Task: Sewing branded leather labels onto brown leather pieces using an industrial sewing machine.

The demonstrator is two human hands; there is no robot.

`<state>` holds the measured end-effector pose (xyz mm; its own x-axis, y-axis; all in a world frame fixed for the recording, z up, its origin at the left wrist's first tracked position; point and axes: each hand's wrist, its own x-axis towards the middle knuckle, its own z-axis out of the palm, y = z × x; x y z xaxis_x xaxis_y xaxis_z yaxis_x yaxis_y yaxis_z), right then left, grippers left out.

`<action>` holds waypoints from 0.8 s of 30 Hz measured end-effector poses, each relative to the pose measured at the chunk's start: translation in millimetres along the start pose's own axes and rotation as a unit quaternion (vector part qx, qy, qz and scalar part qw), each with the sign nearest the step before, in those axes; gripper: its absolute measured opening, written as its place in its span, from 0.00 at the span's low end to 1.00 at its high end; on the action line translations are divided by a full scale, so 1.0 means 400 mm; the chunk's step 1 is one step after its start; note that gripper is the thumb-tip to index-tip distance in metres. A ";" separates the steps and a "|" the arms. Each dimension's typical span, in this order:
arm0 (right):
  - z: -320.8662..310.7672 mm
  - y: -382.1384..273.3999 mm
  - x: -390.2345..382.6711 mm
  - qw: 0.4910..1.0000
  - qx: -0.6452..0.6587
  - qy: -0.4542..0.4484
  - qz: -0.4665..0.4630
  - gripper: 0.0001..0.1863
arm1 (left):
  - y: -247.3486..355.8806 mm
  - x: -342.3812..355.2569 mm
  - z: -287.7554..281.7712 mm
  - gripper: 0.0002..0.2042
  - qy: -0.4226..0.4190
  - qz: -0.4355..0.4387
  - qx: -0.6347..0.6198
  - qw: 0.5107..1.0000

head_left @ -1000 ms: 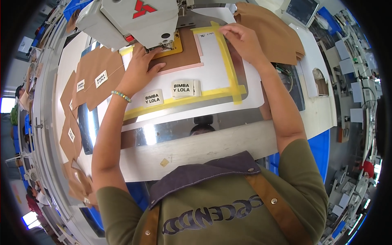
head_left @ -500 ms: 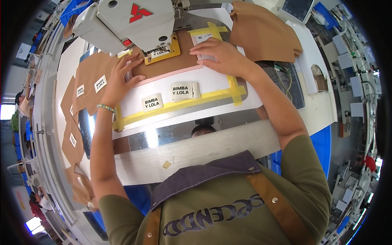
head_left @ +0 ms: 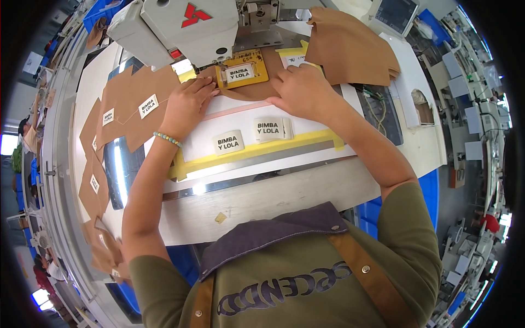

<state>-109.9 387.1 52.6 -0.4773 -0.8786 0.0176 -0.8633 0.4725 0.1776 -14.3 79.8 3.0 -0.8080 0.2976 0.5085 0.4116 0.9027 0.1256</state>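
Observation:
A brown leather-like panel lies on a white template below the sewing machine head, its front edge bowed up from the pink-bordered opening. At the panel's left edge, my left hand is closed, fingertips pinching it. My right hand has the right edge between thumb and curled fingers. Between the hands, a yellow clamp plate frames a white printed label on the panel. Nearer me on the template sit a loose label and a small stack of labels.
Labelled brown panels hang over the table's left side. A pile of plain brown panels stands at the back right, before a screen. Cables run beside it. Blue bins are below the table edge.
The template with its labels has shifted right and slightly toward me. Both hands have closed on the panel's edges, and its front edge has lifted. More of the yellow plate shows from under the machine head.

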 end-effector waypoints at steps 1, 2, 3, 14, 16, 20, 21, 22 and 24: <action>0.013 0.002 -0.005 1.000 -0.001 0.000 0.000 0.24 | 0.006 0.002 0.002 0.08 0.013 0.013 0.009 1.000; 0.031 0.006 -0.009 0.997 -0.013 0.075 -0.022 0.20 | 0.009 0.000 -0.001 0.08 0.014 0.012 0.009 1.000; 0.045 0.009 -0.012 0.988 -0.024 0.149 -0.042 0.16 | 0.011 0.000 -0.003 0.07 0.007 0.004 -0.001 1.000; 0.070 -0.002 -0.030 0.963 0.080 0.206 -0.151 0.04 | -0.069 -0.196 -0.135 0.10 -0.080 0.073 0.141 0.984; 0.063 0.018 -0.033 0.958 0.119 0.217 -0.144 0.04 | -0.155 -0.282 -0.174 0.11 -0.103 -0.006 0.176 0.979; 0.008 0.114 -0.079 0.971 0.072 0.225 -0.035 0.09 | -0.314 -0.420 -0.248 0.17 -0.144 -0.139 0.218 0.955; -0.003 0.135 -0.099 0.976 0.062 0.206 0.011 0.14 | -0.319 -0.425 -0.241 0.17 -0.143 -0.140 0.215 0.956; -0.002 0.150 -0.120 0.977 0.063 0.204 0.010 0.14 | -0.322 -0.425 -0.241 0.19 -0.120 -0.184 0.215 0.951; -0.003 0.172 -0.160 0.985 -0.042 0.153 0.071 0.25 | -0.324 -0.433 -0.255 0.25 -0.094 -0.212 0.220 0.947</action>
<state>-138.5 475.5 65.0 -0.5091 -0.7897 0.3422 -0.7687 0.5961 0.2319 115.6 -120.4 -14.4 -0.9393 -0.1088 0.3253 -0.1497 0.9833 -0.1033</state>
